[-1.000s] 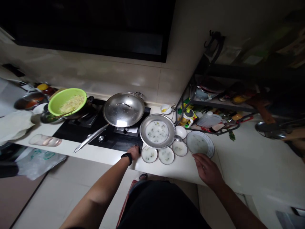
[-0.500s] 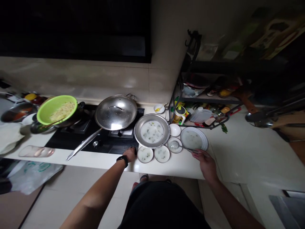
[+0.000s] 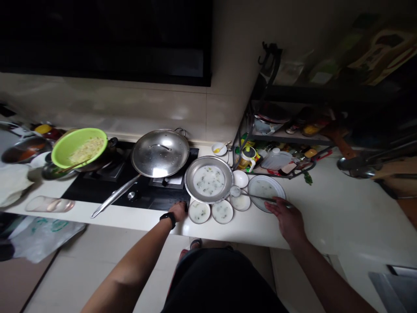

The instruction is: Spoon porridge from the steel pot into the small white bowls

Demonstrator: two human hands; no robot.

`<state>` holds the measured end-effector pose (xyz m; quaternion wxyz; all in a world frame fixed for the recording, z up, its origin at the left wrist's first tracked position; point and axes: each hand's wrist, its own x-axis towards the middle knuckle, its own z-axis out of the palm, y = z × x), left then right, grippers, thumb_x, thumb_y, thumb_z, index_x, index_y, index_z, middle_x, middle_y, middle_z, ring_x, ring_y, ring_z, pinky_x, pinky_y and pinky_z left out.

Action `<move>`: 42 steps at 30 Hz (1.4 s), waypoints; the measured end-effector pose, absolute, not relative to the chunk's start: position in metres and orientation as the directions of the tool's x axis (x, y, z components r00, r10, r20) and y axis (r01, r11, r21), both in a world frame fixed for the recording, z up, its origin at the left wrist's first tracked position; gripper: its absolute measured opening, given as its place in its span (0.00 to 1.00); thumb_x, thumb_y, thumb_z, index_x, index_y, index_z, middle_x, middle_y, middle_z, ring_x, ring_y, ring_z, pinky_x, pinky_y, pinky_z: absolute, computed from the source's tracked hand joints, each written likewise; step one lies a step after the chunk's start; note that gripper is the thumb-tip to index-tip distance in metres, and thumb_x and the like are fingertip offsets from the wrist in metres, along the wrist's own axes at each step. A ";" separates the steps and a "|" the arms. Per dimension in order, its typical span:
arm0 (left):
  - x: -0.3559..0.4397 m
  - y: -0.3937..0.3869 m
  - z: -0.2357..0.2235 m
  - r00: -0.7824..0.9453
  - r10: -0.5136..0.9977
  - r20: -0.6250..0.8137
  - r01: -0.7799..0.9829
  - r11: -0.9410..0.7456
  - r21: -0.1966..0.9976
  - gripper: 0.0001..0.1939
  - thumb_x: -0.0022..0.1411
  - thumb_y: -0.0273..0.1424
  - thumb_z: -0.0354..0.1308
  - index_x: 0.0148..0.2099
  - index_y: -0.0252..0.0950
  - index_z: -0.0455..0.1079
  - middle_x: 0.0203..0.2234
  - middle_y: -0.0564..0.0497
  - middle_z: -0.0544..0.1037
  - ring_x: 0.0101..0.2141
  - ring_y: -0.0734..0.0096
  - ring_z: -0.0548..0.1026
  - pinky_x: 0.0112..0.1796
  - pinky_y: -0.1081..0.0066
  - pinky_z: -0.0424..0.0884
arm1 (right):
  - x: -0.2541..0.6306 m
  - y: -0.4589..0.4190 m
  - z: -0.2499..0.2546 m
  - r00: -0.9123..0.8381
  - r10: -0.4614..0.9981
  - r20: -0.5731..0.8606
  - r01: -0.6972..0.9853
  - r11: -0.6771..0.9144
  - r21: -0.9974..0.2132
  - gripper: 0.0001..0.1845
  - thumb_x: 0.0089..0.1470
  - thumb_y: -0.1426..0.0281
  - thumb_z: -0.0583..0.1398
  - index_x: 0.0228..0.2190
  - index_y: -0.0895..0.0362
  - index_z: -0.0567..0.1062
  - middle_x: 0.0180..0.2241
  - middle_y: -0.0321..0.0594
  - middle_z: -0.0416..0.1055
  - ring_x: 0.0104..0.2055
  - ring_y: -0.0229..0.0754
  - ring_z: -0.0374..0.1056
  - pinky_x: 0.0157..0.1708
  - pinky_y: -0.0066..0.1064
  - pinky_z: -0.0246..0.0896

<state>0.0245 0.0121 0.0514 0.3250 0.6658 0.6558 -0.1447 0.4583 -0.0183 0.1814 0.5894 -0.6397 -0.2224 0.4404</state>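
Note:
My right hand (image 3: 287,216) is closed on the handle of a metal ladle (image 3: 235,191), whose bowl hangs over a small white saucer (image 3: 241,202). The handle crosses a blue-rimmed plate (image 3: 264,186) of pale liquid. My left hand (image 3: 179,210), with a black watch on the wrist, rests on the front edge of the black hob (image 3: 146,201); its fingers are hidden. Beside it sit two small saucers (image 3: 199,211) of pale liquid with green bits. A wide metal pan (image 3: 209,179) with the same liquid stands behind them.
A lidded steel frying pan (image 3: 159,152) sits on the hob, its long handle pointing front-left. A green bowl (image 3: 79,146) of noodles rests on a pot at left. A wire rack (image 3: 280,156) crowded with jars stands at right. White counter (image 3: 342,208) runs to the right.
My right hand took hold of the ladle, then carried it a little toward the metal pan. The left hand stayed on the hob edge. The camera shifted slightly.

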 end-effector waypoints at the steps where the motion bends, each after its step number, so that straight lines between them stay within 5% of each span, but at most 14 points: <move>1: 0.024 0.012 0.051 0.098 0.780 -0.618 0.967 0.073 0.246 0.18 0.59 0.39 0.61 0.48 0.33 0.74 0.49 0.35 0.79 0.50 0.50 0.79 0.48 0.63 0.72 | 0.453 -0.011 0.184 0.500 0.814 -0.294 -0.227 -0.204 -0.952 0.25 0.39 0.55 0.76 0.32 0.59 0.78 0.31 0.43 0.80 0.32 0.50 0.81 0.40 0.43 0.79; 5: 0.025 0.011 0.052 0.103 0.790 -0.604 0.964 0.070 0.256 0.19 0.59 0.38 0.61 0.50 0.33 0.74 0.49 0.34 0.79 0.50 0.49 0.78 0.49 0.61 0.71 | 0.422 0.022 0.179 0.422 0.875 -0.238 -0.127 -0.203 -0.971 0.24 0.46 0.53 0.72 0.35 0.60 0.77 0.33 0.45 0.81 0.32 0.49 0.80 0.41 0.44 0.78; 10: 0.026 0.010 0.052 0.085 0.791 -0.606 0.964 0.088 0.251 0.21 0.59 0.41 0.61 0.50 0.32 0.74 0.48 0.34 0.79 0.50 0.50 0.78 0.49 0.62 0.71 | 0.377 0.043 0.161 0.149 0.989 0.014 0.299 -0.031 -0.954 0.17 0.61 0.57 0.59 0.39 0.58 0.79 0.34 0.48 0.80 0.38 0.51 0.79 0.44 0.45 0.76; 12: 0.026 0.010 0.051 0.076 0.793 -0.605 0.961 0.103 0.256 0.23 0.59 0.43 0.61 0.50 0.33 0.74 0.49 0.34 0.78 0.50 0.49 0.78 0.49 0.61 0.71 | 0.365 0.039 0.159 -0.157 0.965 0.211 0.529 0.263 -0.807 0.13 0.63 0.65 0.57 0.41 0.56 0.80 0.42 0.49 0.79 0.45 0.51 0.77 0.49 0.45 0.73; 14: 0.025 0.009 0.050 0.076 0.796 -0.600 0.957 0.111 0.269 0.23 0.59 0.45 0.60 0.50 0.34 0.74 0.49 0.35 0.78 0.49 0.49 0.78 0.49 0.61 0.71 | 0.357 0.032 0.160 -0.501 0.819 0.280 0.636 0.568 -0.523 0.16 0.62 0.73 0.55 0.46 0.55 0.79 0.47 0.50 0.77 0.49 0.50 0.75 0.51 0.42 0.72; 16: 0.025 0.009 0.049 0.085 0.797 -0.598 0.954 0.108 0.279 0.23 0.59 0.45 0.60 0.50 0.34 0.74 0.48 0.35 0.79 0.49 0.48 0.78 0.48 0.61 0.71 | 0.354 0.024 0.162 -0.677 0.699 0.228 0.624 0.710 -0.327 0.20 0.61 0.77 0.54 0.51 0.54 0.78 0.49 0.49 0.76 0.48 0.49 0.75 0.49 0.39 0.73; 18: 0.024 0.010 0.049 0.097 0.795 -0.599 0.954 0.098 0.284 0.22 0.58 0.43 0.60 0.49 0.34 0.74 0.48 0.34 0.79 0.49 0.48 0.78 0.48 0.61 0.71 | 0.356 0.018 0.163 -0.724 0.665 0.186 0.615 0.743 -0.264 0.21 0.61 0.78 0.54 0.52 0.53 0.77 0.48 0.48 0.76 0.46 0.48 0.75 0.46 0.37 0.74; 26: 0.021 0.010 0.044 0.102 0.796 -0.597 0.956 0.088 0.281 0.20 0.58 0.42 0.62 0.47 0.34 0.74 0.47 0.36 0.79 0.48 0.51 0.78 0.48 0.63 0.71 | 0.416 -0.017 0.188 -0.288 0.870 0.400 0.744 0.466 -0.479 0.16 0.66 0.71 0.54 0.49 0.51 0.78 0.47 0.45 0.77 0.48 0.48 0.75 0.51 0.40 0.72; 30: 0.021 0.011 0.046 0.099 0.793 -0.601 0.961 0.079 0.264 0.17 0.58 0.38 0.61 0.47 0.34 0.74 0.48 0.35 0.79 0.47 0.52 0.79 0.47 0.63 0.72 | 0.450 -0.040 0.191 -0.114 0.914 0.389 0.768 0.330 -0.550 0.14 0.67 0.66 0.54 0.43 0.51 0.81 0.42 0.44 0.79 0.46 0.48 0.76 0.49 0.42 0.73; 37: 0.023 0.013 0.050 0.087 0.781 -0.619 0.968 0.082 0.239 0.15 0.59 0.36 0.61 0.46 0.34 0.75 0.47 0.36 0.80 0.46 0.52 0.80 0.45 0.65 0.73 | 0.461 -0.054 0.149 0.084 0.973 0.214 0.649 0.109 -0.753 0.19 0.65 0.55 0.56 0.37 0.53 0.81 0.40 0.47 0.81 0.43 0.51 0.78 0.48 0.45 0.74; 42: 0.024 0.012 0.048 0.094 0.784 -0.614 0.971 0.064 0.230 0.15 0.60 0.37 0.61 0.46 0.34 0.75 0.47 0.36 0.81 0.47 0.52 0.80 0.46 0.64 0.72 | 0.455 -0.053 0.129 0.462 0.870 -0.171 0.140 -0.262 -0.955 0.27 0.52 0.45 0.65 0.37 0.58 0.78 0.29 0.45 0.81 0.33 0.53 0.80 0.39 0.46 0.78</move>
